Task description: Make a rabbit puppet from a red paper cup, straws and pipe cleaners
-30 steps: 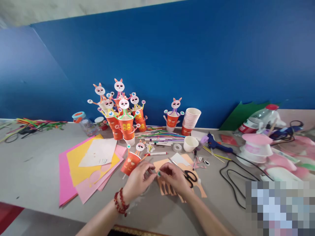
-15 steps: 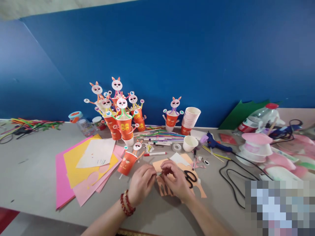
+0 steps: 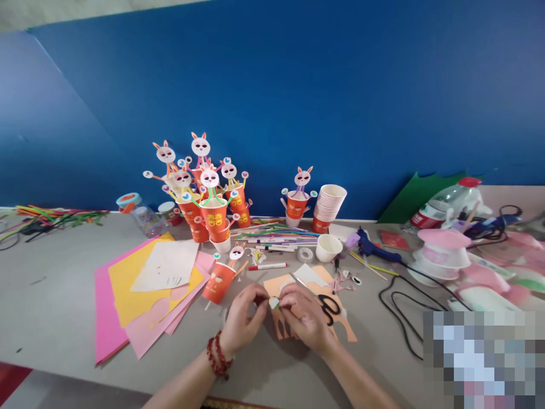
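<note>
A small white paper piece (image 3: 273,303) with a green and dark edge is pinched between my two hands. My left hand (image 3: 242,321) grips its left side with closed fingertips, and a red beaded bracelet circles that wrist. On the other side, the fingertips of my right hand (image 3: 305,318) are closed on the same piece. Beneath the hands lies a cut sheet of orange paper (image 3: 344,325), with black-handled scissors (image 3: 327,309) resting on it. To the left of my left hand, a red paper cup (image 3: 218,281) with a rabbit figure leans over.
Finished rabbit cups (image 3: 215,216) stand at the back, beside a stack of paper cups (image 3: 331,203). Colored paper sheets (image 3: 113,332) lie left. Markers (image 3: 268,266), tape (image 3: 305,255) and a white cup (image 3: 328,248) sit ahead. A blue glue gun (image 3: 377,250) trails a black cord at right.
The small white paper piece has turned to show more of its white face between my fingertips. My hands have shifted only slightly.
</note>
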The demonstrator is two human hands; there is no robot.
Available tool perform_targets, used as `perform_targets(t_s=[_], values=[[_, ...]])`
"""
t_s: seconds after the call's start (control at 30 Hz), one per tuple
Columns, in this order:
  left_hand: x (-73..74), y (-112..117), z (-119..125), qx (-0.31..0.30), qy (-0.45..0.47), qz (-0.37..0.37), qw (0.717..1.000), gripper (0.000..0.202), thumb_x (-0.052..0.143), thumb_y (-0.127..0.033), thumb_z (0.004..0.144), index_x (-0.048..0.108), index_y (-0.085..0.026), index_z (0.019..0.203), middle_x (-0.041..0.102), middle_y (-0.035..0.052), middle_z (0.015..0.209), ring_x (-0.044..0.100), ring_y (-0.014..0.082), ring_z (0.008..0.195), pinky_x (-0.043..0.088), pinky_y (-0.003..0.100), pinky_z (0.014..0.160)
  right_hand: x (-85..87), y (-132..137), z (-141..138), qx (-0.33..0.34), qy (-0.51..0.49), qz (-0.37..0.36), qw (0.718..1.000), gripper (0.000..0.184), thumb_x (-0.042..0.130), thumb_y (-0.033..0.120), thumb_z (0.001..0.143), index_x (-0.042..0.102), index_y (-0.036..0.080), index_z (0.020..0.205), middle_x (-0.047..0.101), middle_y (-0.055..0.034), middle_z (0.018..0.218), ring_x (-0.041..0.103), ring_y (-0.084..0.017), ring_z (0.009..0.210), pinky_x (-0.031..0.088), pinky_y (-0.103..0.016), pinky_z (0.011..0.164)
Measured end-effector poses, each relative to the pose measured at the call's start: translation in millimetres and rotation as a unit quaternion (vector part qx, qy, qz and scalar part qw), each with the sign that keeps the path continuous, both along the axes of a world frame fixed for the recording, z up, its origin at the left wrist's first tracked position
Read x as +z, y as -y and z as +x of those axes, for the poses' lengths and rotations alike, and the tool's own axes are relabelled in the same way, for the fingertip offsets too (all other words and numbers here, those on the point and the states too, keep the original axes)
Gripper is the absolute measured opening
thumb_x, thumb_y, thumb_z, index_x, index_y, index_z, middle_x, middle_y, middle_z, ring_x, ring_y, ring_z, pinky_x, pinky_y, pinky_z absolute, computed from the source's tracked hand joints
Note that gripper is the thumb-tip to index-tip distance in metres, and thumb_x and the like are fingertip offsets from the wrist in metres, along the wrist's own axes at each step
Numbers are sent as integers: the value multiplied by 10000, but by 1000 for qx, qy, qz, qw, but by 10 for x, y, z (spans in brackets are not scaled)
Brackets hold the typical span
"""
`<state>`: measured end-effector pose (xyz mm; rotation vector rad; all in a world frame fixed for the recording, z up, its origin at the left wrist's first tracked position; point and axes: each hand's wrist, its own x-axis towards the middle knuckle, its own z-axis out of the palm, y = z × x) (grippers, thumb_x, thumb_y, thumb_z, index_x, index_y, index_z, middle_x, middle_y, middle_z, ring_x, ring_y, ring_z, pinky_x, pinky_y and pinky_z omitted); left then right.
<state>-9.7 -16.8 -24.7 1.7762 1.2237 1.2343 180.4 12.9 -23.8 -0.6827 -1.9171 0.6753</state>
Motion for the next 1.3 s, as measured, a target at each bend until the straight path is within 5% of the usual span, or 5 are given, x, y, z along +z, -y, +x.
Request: perform_targets(t_s=[0.13,0.3,0.73,0.93,1.3], values=[[-21,-54,35,-54,195,-203,958,284,571,-431,892,587,-165,793,591,1,628,553,127,576,433,235,579,-29,-8,1,-1,5,16,1000,143,533,159,920,635,245,867,647,-67,891,626,-210,854,520,-337,743],[-28,-88,45,-61,279,-269,920,353,729,-478,761,572,-162,751,587,-19,580,520,96,518,398,216,551,-63,-17,1,11,23,0,1000,150,516,162,929,624,251,873,641,-69,902,622,-212,861,524,-344,752],[-95,-76,58,-28,261,-235,936,367,714,-504,768,572,-165,764,592,-20,611,531,95,532,407,213,542,-144,34,-80,11,-54,-263,963,94,581,298,911,570,210,942,599,-23,842,608,-160,739,505,-258,677],[-102,-56,80,-76,244,-265,930,339,716,-470,773,556,-171,773,593,-19,604,513,92,517,382,202,505,-167,13,-68,-12,-61,-243,968,108,571,313,916,565,210,946,602,-31,849,601,-165,756,507,-265,695],[-60,-60,66,-31,189,-211,959,179,685,-313,774,590,-164,746,578,-10,642,556,116,572,437,224,564,-146,23,-67,1,-27,-198,980,65,538,259,929,571,206,913,587,-26,837,583,-156,704,499,-262,663]])
